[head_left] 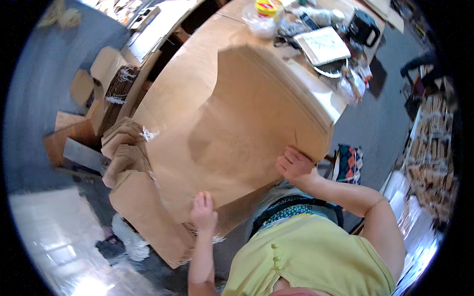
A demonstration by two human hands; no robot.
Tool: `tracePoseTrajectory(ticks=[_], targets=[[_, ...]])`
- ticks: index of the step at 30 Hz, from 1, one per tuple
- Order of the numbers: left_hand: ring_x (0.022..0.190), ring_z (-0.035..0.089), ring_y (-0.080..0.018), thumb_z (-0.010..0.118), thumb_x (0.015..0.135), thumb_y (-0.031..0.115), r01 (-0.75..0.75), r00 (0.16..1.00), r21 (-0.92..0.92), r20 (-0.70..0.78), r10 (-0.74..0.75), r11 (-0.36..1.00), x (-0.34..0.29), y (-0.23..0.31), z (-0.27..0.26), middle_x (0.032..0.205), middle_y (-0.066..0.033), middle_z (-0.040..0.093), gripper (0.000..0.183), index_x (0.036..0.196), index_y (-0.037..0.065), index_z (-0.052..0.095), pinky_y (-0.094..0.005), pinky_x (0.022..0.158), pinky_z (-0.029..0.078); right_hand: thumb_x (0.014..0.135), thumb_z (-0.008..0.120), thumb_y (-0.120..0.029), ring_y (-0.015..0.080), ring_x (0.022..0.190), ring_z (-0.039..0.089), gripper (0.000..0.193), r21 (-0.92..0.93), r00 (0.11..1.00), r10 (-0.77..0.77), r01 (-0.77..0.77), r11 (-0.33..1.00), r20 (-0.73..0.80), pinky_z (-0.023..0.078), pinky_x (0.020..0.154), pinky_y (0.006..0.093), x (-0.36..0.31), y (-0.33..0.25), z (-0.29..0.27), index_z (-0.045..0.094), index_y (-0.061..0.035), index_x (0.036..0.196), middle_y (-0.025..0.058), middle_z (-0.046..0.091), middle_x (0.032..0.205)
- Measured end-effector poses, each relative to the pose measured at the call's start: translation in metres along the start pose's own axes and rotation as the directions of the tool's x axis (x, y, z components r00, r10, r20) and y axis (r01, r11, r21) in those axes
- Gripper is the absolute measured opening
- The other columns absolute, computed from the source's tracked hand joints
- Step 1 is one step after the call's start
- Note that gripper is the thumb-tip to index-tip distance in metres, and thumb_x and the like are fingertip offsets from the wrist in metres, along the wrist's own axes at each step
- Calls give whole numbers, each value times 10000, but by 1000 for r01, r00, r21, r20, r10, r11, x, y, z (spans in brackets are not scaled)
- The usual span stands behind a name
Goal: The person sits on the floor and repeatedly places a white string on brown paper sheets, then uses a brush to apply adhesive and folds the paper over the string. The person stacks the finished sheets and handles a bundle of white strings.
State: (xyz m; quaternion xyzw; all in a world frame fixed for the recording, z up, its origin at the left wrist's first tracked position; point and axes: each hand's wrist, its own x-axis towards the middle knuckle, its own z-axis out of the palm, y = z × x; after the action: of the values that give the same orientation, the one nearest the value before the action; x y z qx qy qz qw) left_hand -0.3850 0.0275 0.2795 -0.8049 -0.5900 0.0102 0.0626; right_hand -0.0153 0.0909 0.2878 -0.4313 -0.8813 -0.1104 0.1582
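Observation:
A large brown kraft paper sheet [237,128] spreads over the table, its far part curling up. My left hand [203,213] pinches its near edge between thumb and fingers. Farther right, my right hand [296,165] is closed on the sheet's right near corner, fingers curled over the edge. Several layered paper edges show along the sheet's right side. To the left, a pile of folded brown paper pieces [129,163] with white strings hangs over the table's edge, beside a long brown paper piece [148,212] that slants downward.
The wooden table [182,64] carries a black mug [364,27], a white pad [323,45], a yellow-red tub [268,7] and plastic bags at the far right. Cardboard boxes [106,74] stand on the left. A rack of brown bundles [432,153] stands at the right.

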Motion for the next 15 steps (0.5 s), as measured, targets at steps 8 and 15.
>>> tracePoseTrajectory(ticks=[8, 15], targets=[[1406, 351, -383, 660, 890, 184, -54, 935, -517, 274, 225, 855, 140, 59, 75, 1524, -180, 374, 620, 1463, 130, 429, -459, 1121, 358, 791, 638, -181, 279, 1132, 584, 281, 505, 742, 172, -588, 631, 648, 498, 915, 388, 6, -43, 74, 636, -82, 1054, 95, 617, 1133], [1445, 295, -334, 600, 918, 293, -579, 809, -418, -194, 554, 699, 357, 155, 94, 1555, -114, 348, 554, 1446, 185, 469, -490, 1176, 239, 812, 580, -192, 363, 1292, 484, 563, 119, 668, 735, -744, 658, 115, 326, 1128, 505, -19, 32, 101, 558, -204, 1375, 201, 489, 1405]])
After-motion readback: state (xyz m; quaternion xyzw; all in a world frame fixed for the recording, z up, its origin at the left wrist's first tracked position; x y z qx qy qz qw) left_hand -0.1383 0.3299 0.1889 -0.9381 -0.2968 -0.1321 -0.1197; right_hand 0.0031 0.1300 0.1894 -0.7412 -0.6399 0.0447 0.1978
